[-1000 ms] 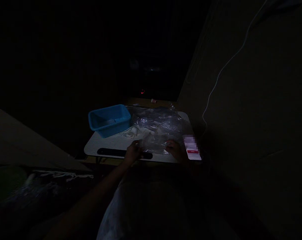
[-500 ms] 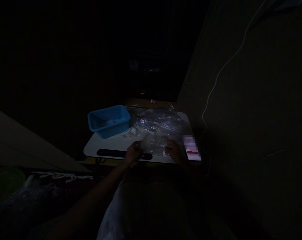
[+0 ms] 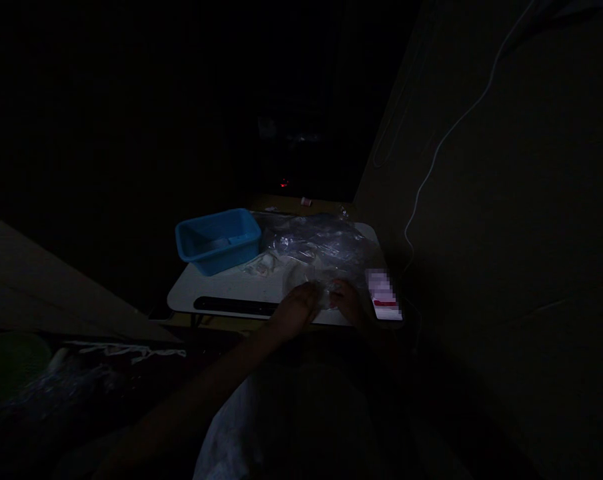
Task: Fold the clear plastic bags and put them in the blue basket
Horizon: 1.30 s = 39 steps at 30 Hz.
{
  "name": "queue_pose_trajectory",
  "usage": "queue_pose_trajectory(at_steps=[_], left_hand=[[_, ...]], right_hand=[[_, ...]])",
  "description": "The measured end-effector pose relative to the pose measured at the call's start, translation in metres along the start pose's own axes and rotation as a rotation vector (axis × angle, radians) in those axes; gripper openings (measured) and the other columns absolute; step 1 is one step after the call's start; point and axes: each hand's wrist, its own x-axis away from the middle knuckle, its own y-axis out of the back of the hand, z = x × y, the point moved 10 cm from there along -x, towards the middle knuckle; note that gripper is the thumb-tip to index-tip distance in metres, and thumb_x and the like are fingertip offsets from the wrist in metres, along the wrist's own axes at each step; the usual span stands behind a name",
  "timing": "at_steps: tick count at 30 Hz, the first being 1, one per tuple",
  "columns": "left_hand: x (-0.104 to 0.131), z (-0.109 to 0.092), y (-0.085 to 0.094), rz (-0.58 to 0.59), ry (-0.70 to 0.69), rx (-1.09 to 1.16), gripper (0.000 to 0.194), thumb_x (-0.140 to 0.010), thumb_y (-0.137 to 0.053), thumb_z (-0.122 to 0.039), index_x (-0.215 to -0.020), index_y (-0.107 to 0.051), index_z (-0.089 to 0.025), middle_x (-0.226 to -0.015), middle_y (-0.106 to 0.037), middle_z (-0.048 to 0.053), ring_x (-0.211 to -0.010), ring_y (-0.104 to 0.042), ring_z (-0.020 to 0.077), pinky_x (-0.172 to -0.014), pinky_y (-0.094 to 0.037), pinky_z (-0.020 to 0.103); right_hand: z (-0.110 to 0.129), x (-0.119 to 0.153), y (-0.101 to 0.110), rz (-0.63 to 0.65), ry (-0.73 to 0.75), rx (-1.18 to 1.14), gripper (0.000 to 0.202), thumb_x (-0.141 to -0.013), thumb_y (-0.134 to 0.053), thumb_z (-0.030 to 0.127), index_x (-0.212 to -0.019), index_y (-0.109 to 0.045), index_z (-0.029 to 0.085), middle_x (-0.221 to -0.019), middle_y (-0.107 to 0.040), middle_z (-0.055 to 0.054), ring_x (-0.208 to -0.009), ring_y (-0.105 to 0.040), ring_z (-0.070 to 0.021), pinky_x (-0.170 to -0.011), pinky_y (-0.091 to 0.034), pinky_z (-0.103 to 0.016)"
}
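Observation:
My left hand (image 3: 297, 309) lies over the near edge of a clear plastic bag (image 3: 297, 272), its fingers closed on the film. Just to the right, my right hand (image 3: 347, 300) has its fingers curled on the same bag's right side. The bag lies flat on a small white table (image 3: 221, 287). Beyond it spreads a crumpled heap of clear plastic bags (image 3: 321, 240), touching it. Dim light hides the fingertips in part. A small crumpled whitish piece (image 3: 266, 265) rests left of the bag.
A blue plastic basin (image 3: 218, 243) stands at the table's left. On the right edge lies a lit phone (image 3: 384, 297). A white cable (image 3: 434, 157) hangs along the right wall. Behind the table sits a small cup (image 3: 306, 201). A green basket (image 3: 14, 367) is at lower left.
My left hand has moved right along the near edge of the bag, closer to my right hand, and now covers part of it. My right hand has stayed nearly still.

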Motion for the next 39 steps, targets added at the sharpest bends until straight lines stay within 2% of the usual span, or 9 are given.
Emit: queue_pose_trajectory(at_steps=[2, 6, 17, 19, 22, 24, 27, 31, 39], left_hand=[[0.002, -0.011, -0.016, 0.014, -0.018, -0.03, 0.053, -0.085, -0.038, -0.036, -0.129, -0.032, -0.007, -0.134, -0.034, 0.018, -0.125, -0.029, 0.0254, -0.099, -0.027, 0.037], [0.011, -0.006, -0.037, 0.028, 0.06, -0.096, 0.056, -0.086, -0.033, -0.045, -0.132, -0.029, -0.013, -0.138, -0.025, 0.018, -0.128, -0.018, 0.0307, -0.1, -0.021, 0.048], [0.017, 0.009, -0.038, 0.015, 0.116, -0.084, 0.056, -0.084, -0.031, -0.05, -0.131, -0.031, -0.02, -0.139, -0.026, 0.015, -0.128, -0.018, 0.0324, -0.099, -0.017, 0.054], [0.017, 0.009, -0.038, 0.008, 0.115, -0.078, 0.055, -0.084, -0.031, -0.05, -0.131, -0.031, -0.022, -0.139, -0.026, 0.014, -0.128, -0.018, 0.0321, -0.099, -0.016, 0.054], [0.018, 0.008, -0.038, 0.008, 0.119, -0.079, 0.056, -0.084, -0.032, -0.051, -0.132, -0.03, -0.023, -0.139, -0.027, 0.014, -0.128, -0.017, 0.0331, -0.098, -0.016, 0.055], [0.018, 0.009, -0.038, 0.01, 0.125, -0.078, 0.057, -0.083, -0.031, -0.052, -0.132, -0.03, -0.023, -0.138, -0.028, 0.015, -0.128, -0.017, 0.0344, -0.097, -0.017, 0.056], [0.018, 0.009, -0.038, 0.01, 0.124, -0.07, 0.056, -0.083, -0.03, -0.053, -0.129, -0.036, -0.021, -0.138, -0.028, 0.015, -0.127, -0.017, 0.0346, -0.098, -0.016, 0.056], [0.019, 0.008, -0.038, 0.004, 0.116, -0.063, 0.058, -0.082, -0.031, -0.054, -0.129, -0.036, -0.021, -0.139, -0.026, 0.014, -0.128, -0.017, 0.0339, -0.098, -0.015, 0.056], [0.019, 0.009, -0.041, 0.024, 0.125, -0.041, 0.062, -0.081, -0.031, -0.056, -0.133, -0.028, -0.022, -0.14, -0.024, 0.016, -0.128, -0.015, 0.036, -0.097, -0.014, 0.057]], right_hand=[[0.0, -0.001, -0.001, 0.002, -0.009, -0.019, 0.034, -0.058, -0.048, 0.017, -0.092, -0.05, 0.019, -0.054, -0.054, 0.006, -0.045, -0.054, -0.0122, -0.044, -0.045, -0.024], [-0.001, -0.002, -0.003, 0.033, -0.048, -0.052, 0.036, -0.057, -0.049, 0.018, -0.093, -0.049, 0.019, -0.056, -0.056, 0.005, -0.045, -0.055, -0.0136, -0.045, -0.046, -0.025], [0.009, 0.002, 0.003, 0.055, -0.053, 0.1, 0.043, -0.064, -0.046, 0.018, -0.107, -0.048, 0.016, -0.058, -0.06, 0.002, -0.053, -0.059, -0.0156, -0.053, -0.048, -0.027], [0.023, 0.003, 0.01, 0.027, 0.023, 0.214, 0.043, -0.068, -0.046, 0.019, -0.111, -0.046, 0.015, -0.063, -0.062, 0.0, -0.059, -0.06, -0.0162, -0.058, -0.049, -0.028], [0.061, 0.011, 0.014, -0.051, 0.277, 0.501, 0.042, -0.073, -0.042, 0.017, -0.115, -0.048, 0.016, -0.095, -0.063, -0.007, -0.087, -0.058, -0.018, -0.079, -0.045, -0.032], [0.081, 0.021, -0.009, 0.073, 0.493, 0.693, 0.038, -0.077, -0.04, 0.016, -0.113, -0.051, 0.017, -0.111, -0.058, -0.009, -0.105, -0.05, -0.0193, -0.09, -0.037, -0.035], [0.083, 0.038, -0.051, 0.352, 0.706, 0.865, 0.034, -0.082, -0.039, 0.019, -0.113, -0.053, 0.018, -0.121, -0.053, -0.008, -0.119, -0.038, -0.0203, -0.097, -0.028, -0.04], [0.073, 0.028, -0.068, 0.391, 0.735, 0.995, 0.034, -0.086, -0.036, 0.023, -0.117, -0.049, 0.018, -0.128, -0.046, -0.008, -0.124, -0.03, -0.0204, -0.099, -0.02, -0.045], [0.073, -0.007, -0.064, 0.304, 0.725, 1.051, 0.034, -0.087, -0.033, 0.023, -0.116, -0.049, 0.019, -0.127, -0.047, -0.008, -0.124, -0.032, -0.0211, -0.096, -0.023, -0.044]])
